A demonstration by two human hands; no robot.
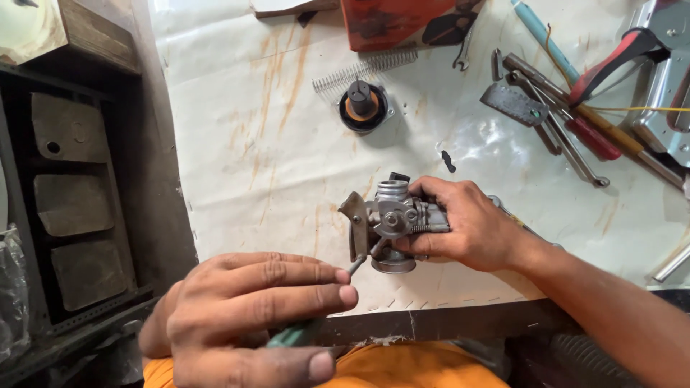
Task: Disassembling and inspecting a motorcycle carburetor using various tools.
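Note:
My right hand grips a small grey metal carburetor and holds it just above the white-covered bench. My left hand is closed around a green-handled screwdriver. Its metal tip touches the lower left side of the carburetor. Most of the handle is hidden under my fingers.
A coil spring and a round black-and-orange diaphragm part lie further back on the bench. Pliers, screwdrivers and wrenches are piled at the right. An orange box sits at the far edge. Dark shelving stands to the left.

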